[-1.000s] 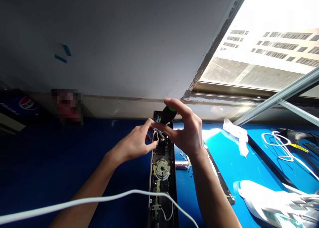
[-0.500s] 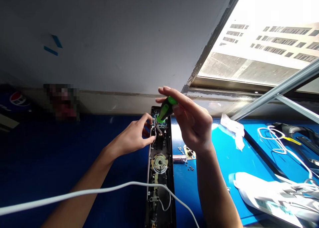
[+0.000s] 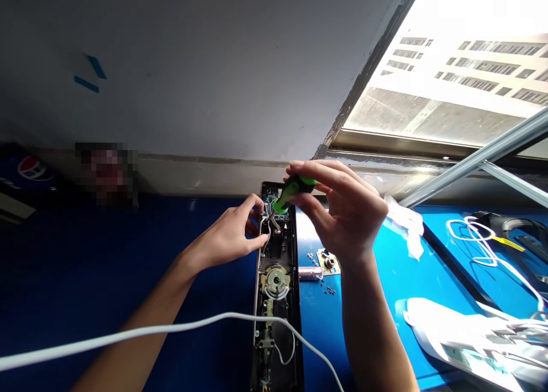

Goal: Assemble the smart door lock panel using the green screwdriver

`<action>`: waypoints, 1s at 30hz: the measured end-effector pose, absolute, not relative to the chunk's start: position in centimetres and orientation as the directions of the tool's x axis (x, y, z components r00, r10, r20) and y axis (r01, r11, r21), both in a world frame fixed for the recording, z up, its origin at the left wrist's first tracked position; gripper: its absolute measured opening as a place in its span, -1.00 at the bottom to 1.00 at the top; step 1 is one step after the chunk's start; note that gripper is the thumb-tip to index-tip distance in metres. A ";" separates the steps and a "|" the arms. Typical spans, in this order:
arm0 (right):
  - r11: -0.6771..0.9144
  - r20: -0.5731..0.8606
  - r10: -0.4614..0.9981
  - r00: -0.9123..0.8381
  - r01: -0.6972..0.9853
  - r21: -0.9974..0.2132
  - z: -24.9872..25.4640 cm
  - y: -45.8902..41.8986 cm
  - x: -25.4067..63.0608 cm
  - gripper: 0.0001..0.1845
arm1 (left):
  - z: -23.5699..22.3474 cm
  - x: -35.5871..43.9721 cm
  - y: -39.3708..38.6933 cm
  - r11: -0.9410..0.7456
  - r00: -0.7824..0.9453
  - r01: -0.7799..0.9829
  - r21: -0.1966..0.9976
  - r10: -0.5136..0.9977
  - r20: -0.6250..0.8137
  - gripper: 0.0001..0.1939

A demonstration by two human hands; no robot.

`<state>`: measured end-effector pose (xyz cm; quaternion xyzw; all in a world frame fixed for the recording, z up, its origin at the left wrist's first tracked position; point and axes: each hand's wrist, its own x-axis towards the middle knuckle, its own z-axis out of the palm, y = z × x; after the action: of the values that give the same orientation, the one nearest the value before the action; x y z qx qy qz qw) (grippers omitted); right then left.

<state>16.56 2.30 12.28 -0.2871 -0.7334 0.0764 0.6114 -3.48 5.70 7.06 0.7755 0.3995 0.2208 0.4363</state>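
A long black electronic housing (image 3: pixel 279 255) lies open on the blue table, its circuit board, wires and round metal part exposed. My right hand (image 3: pixel 346 215) is closed around the green and black handle of a screwdriver (image 3: pixel 286 197). The screwdriver slants down and left, its tip among the wires near the circuit board (image 3: pixel 280 215). My left hand (image 3: pixel 233 229) grips the left edge of the housing, with the thumb at the white wires (image 3: pixel 266 232) and the other fingers bent, partly hidden.
Several small screws (image 3: pixel 329 290), a small board with a metal part (image 3: pixel 329 262) and a pinkish cylinder (image 3: pixel 310 274) lie right of the housing. A white cable (image 3: pixel 171 327) crosses in front. A white power strip (image 3: pixel 449 335) and clear plastic (image 3: pixel 406 226) lie farther right.
My right hand has shifted right and turned, its fingers now curled more closely on the screwdriver handle. My left hand stays where it was.
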 end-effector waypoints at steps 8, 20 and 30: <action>0.820 0.822 0.547 -0.156 0.296 -0.490 12.6 2.1 16.1 -0.57 | 6.9 -3.5 5.8 -0.299 0.588 0.413 0.860 0.809 -0.001 -0.60; 0.828 0.821 0.547 -0.160 0.250 -0.503 12.5 2.0 15.8 -0.56 | 6.7 -3.4 5.9 -0.317 0.579 0.417 0.852 0.815 0.019 -0.59; 0.813 0.800 0.562 -0.209 0.318 -0.488 12.6 1.8 15.6 -0.56 | 6.7 -3.5 5.9 -0.326 0.586 0.416 0.849 0.810 0.023 -0.56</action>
<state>15.59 1.80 12.60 -0.2859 -0.7699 0.1089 0.5600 -3.48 5.89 6.68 0.7811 0.3924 0.2299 0.4278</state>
